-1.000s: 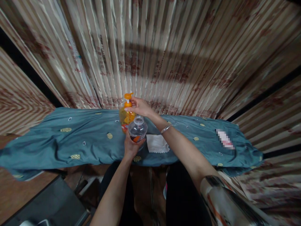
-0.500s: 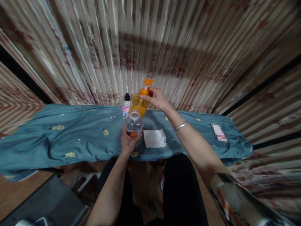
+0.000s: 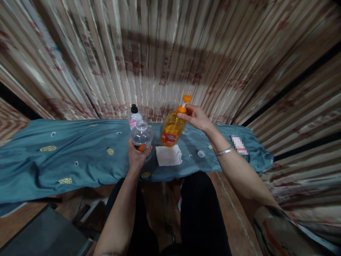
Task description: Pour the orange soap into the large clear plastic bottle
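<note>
My left hand (image 3: 139, 157) is wrapped round a clear plastic bottle (image 3: 142, 135) with an uncapped mouth; an orange patch shows low on it. With its fingers closed at the orange collar, my right hand (image 3: 196, 117) grips a pump bottle (image 3: 172, 129) of yellow liquid with a red and blue label. This pump bottle tilts, its orange pump leaning right, just behind a white paper tissue (image 3: 168, 155). Behind the clear bottle stands a smaller bottle (image 3: 134, 117) with a black cap and pink print, partly hidden.
A teal cloth with pineapple prints covers the narrow table (image 3: 93, 153). A small pale round cap (image 3: 201, 154) and a blurred white-and-pink item (image 3: 239, 145) lie to the right. Pleated curtains (image 3: 160, 53) hang behind. A dark stool or chair (image 3: 45, 234) stands at lower left.
My right hand has carried the pump bottle rightward, away from the other two bottles. The round cap has come into sight. My left hand still holds the clear bottle, and the view has shifted slightly.
</note>
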Action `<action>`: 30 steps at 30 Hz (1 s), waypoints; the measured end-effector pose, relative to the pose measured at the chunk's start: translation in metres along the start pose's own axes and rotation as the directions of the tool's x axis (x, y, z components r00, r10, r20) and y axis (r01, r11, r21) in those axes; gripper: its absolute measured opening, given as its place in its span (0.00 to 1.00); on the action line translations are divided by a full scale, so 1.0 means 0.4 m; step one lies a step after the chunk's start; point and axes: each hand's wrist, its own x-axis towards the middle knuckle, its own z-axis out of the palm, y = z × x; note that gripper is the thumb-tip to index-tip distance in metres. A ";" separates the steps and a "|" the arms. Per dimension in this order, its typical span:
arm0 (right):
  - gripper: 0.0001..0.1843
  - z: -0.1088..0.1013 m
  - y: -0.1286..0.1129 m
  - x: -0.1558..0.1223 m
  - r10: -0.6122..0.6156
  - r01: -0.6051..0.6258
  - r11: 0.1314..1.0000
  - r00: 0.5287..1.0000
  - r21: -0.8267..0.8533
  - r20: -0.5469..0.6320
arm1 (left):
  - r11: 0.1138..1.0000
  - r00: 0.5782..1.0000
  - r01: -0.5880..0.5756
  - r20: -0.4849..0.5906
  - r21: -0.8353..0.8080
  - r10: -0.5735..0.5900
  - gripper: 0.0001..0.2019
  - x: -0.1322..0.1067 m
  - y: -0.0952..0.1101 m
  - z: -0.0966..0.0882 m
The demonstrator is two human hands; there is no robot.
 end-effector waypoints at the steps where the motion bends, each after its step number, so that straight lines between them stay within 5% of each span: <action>1: 0.23 0.001 0.001 -0.009 0.009 -0.009 1.000 1.000 0.000 0.011 | 1.000 1.000 -0.025 -0.002 -0.001 0.025 0.24 -0.002 -0.003 0.001; 3: 0.24 0.004 0.002 -0.025 0.021 -0.021 1.000 1.000 -0.003 0.017 | 0.996 0.996 -0.093 0.005 -0.006 0.093 0.30 -0.007 -0.007 -0.001; 7: 0.25 0.010 0.002 -0.054 0.013 -0.013 1.000 0.999 -0.002 0.033 | 0.970 0.969 -0.243 0.024 -0.029 0.244 0.67 -0.027 0.007 -0.039; 10: 0.23 0.015 0.003 -0.069 -0.010 0.011 1.000 0.998 -0.009 0.058 | 0.931 0.931 -0.365 -0.024 0.021 0.365 0.63 -0.052 0.048 -0.091; 13: 0.19 0.026 0.005 -0.082 -0.023 0.024 1.000 0.998 -0.010 0.050 | 0.844 0.843 -0.534 -0.050 0.045 0.535 0.65 -0.093 0.098 -0.110; 17: 0.17 0.037 0.006 -0.099 -0.012 0.011 1.000 0.996 0.005 0.086 | 0.781 0.770 -0.621 0.141 -0.060 0.623 0.42 -0.150 0.131 -0.039; 26: 0.25 0.052 0.025 -0.107 0.008 -0.033 0.973 0.994 0.229 0.109 | 0.895 0.841 -0.410 0.306 -0.177 0.446 0.62 -0.040 0.049 0.173; 30: 0.28 0.107 0.030 -0.110 0.049 -0.047 0.941 0.999 0.334 0.000 | 0.927 0.869 -0.327 0.326 -0.184 0.371 0.31 -0.028 0.016 0.211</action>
